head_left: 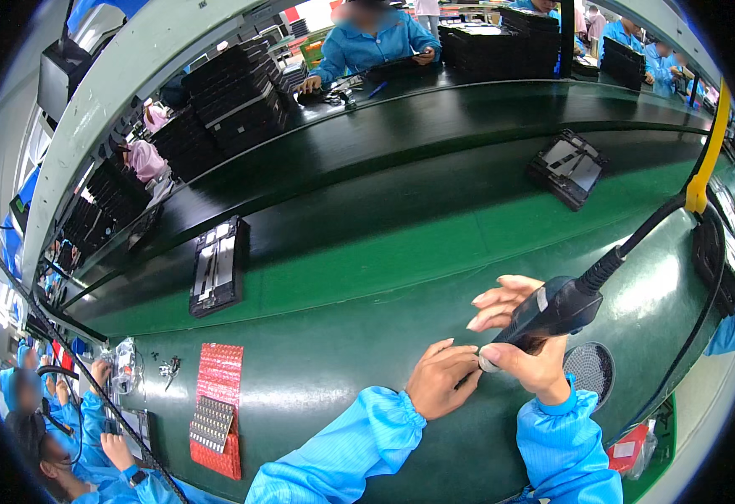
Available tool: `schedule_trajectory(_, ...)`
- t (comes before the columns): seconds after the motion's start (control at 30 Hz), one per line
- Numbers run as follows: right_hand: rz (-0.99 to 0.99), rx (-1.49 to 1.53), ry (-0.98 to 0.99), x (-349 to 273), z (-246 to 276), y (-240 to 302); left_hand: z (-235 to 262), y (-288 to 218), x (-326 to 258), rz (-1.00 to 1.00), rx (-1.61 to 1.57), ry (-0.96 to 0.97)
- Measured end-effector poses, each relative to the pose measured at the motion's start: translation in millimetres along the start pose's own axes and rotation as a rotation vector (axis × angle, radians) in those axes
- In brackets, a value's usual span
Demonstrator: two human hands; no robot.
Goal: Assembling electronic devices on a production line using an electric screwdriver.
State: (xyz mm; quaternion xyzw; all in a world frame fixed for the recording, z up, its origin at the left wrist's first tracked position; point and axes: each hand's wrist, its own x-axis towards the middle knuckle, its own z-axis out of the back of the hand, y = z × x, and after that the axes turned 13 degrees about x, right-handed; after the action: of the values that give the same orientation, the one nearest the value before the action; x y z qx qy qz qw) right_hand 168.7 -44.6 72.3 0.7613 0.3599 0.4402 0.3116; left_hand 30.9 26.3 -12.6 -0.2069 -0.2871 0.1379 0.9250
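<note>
A black corded electric screwdriver point(556, 309) lies across my right hand point(535, 363). The thumb presses near its grey nose, and the other fingers reach out past its far side. My left hand point(445, 378) meets the nose end, its fingers drawn together in a pinch. Whatever is between those fingertips is hidden. Just right of my right wrist stands a round dish point(589, 370) of small dark parts, apparently screws. The screwdriver's black cable point(649, 225) runs up to a yellow hanger point(708, 160).
Red bubble wrap point(219, 370) carries a panel of small parts point(211, 422). Two black device trays point(216, 265) point(567, 168) rest on the green belt point(401, 244). A bagged item point(126, 365) lies farther left. Co-workers sit across and left; black stacks point(231, 97) stand behind.
</note>
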Motion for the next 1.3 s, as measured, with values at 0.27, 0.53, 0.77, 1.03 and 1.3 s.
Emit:
schedule_trajectory(0.27,0.142,0.060,-0.140,0.1,-15.5,23.2,1.4,2.2,-0.7,-0.024,0.030,0.024)
schedule_trajectory(0.53,0.151,-0.368,-0.218,-7.6,-10.4,22.8,-1.7,3.9,-0.7,-0.040,0.014,0.081)
schedule_trajectory(0.77,0.088,-0.260,-0.299,-6.7,-15.1,31.0,-4.4,3.8,-1.9,-0.046,0.070,0.102)
schedule_trajectory(1.03,-0.584,0.135,0.370,7.4,8.2,61.4,-6.0,6.8,-2.8,-0.072,0.069,0.062)
schedule_trajectory(1.3,-0.677,0.285,0.609,9.7,19.8,55.5,-6.1,2.9,1.1,-0.078,0.058,0.064)
